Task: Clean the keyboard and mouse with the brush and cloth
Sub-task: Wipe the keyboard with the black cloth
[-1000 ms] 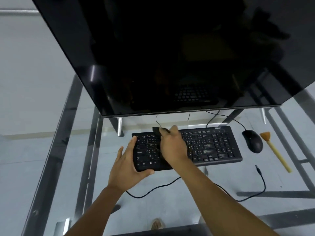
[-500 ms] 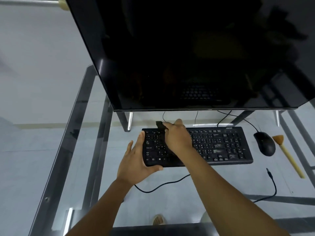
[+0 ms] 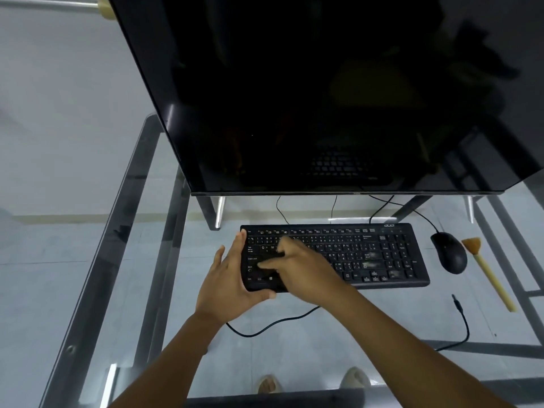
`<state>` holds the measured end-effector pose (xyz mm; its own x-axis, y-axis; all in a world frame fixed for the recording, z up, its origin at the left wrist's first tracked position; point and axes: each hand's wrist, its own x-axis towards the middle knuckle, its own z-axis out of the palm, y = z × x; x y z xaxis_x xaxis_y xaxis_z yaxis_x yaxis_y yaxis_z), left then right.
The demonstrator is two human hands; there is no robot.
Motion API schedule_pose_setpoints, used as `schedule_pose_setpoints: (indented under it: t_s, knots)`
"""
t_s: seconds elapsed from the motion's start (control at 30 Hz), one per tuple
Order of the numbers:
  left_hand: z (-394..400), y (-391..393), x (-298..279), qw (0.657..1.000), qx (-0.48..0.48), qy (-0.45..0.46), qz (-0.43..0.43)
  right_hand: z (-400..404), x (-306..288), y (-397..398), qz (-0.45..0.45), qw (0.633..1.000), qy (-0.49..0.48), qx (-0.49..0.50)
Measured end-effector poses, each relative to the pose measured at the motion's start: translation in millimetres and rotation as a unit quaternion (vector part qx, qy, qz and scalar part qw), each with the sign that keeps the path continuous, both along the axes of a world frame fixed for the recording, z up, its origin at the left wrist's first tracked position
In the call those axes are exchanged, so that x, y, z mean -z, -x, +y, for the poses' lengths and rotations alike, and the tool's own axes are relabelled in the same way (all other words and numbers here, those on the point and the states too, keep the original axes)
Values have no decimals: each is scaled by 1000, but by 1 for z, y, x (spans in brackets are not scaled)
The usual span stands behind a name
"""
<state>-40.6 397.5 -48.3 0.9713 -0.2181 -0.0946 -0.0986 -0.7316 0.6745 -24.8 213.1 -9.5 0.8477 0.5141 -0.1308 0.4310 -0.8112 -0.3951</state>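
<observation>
Keyboard lies flat on the glass worktop, just below the dark monitor. Mouse sits at the keyboard's 3 o'clock, apart from it; brush lies just beyond the mouse, bristles toward 12 o'clock, untouched.

Left hand steadies the keyboard's 9 o'clock end: fingers straight along the side edge, thumb hooked under the near edge. Its grip is a brace, not a clench.

Right hand rests over the left-hand key block and is motion-blurred. A dark patch under its fingers may be the cloth, but this cannot be confirmed; whether its grip is clenched on anything cannot be told.

Judgement: wiping of the keys is in hand, at the left end.

Recommendations:
- Keep the left brace firm so the board does not skate on glass.
- Work row by row toward 3 o'clock, light pressure, overlapping passes.
- Pale smudges near the keypad need attention.
- Mind the loose cable at 6 o'clock.
</observation>
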Motion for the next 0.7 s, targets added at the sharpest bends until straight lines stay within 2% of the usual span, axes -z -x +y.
schedule_pose_setpoints:
  t_s: [0.2, 0.43, 0.57, 0.63, 0.7]
  knots:
    - [1, 0, 8, 1000, 1, -3, -10, 20, -2, 7, 9, 999, 1, -53]
    - [2, -1, 5, 1000, 1, -2, -22, -8, -1, 4, 15, 999, -33, 13]
    - [1, 0, 11, 999, 10, -5, -31, 24, 7, 15, 11, 998, -33, -45]
    - [1, -1, 11, 1000, 0, 0, -23, 15, 5, 12, 37, 998, -42, 0]
    - [3, -1, 10, 1000, -17, -2, -20, -7, 9, 5, -7, 995, -36, 97]
